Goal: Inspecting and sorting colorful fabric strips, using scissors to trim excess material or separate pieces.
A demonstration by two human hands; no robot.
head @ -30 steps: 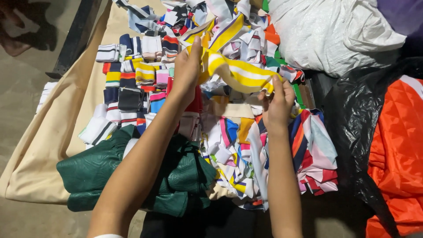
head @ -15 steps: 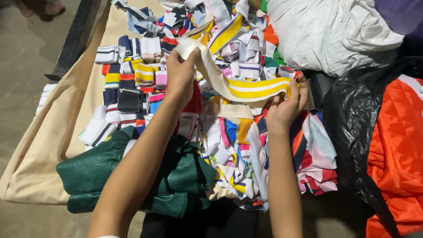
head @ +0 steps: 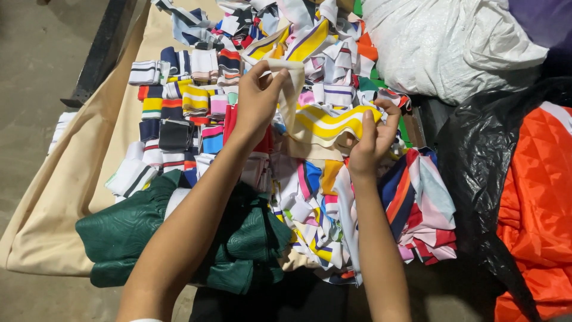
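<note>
The person stretches a soft knitted rib strip, cream with yellow and white stripes, above a loose heap of striped fabric scraps. The left hand pinches the strip's plain cream end between thumb and fingers, lifted over the heap's upper part; the right hand is closed on the striped end, fingers curled over its edge, just right of the heap's middle. The strip sags in a shallow curve between them.

Left of the heap, folded rib pieces lie in neat rows on a smooth beige cloth. Below the heap, under the left forearm, sits a crumpled dark green quilted fabric. Right of the heap a glossy black plastic sheet lies wrinkled, with an orange quilted fabric beyond it. Above and right of the heap bulges a white woven sack, stuffed full, contents hidden
</note>
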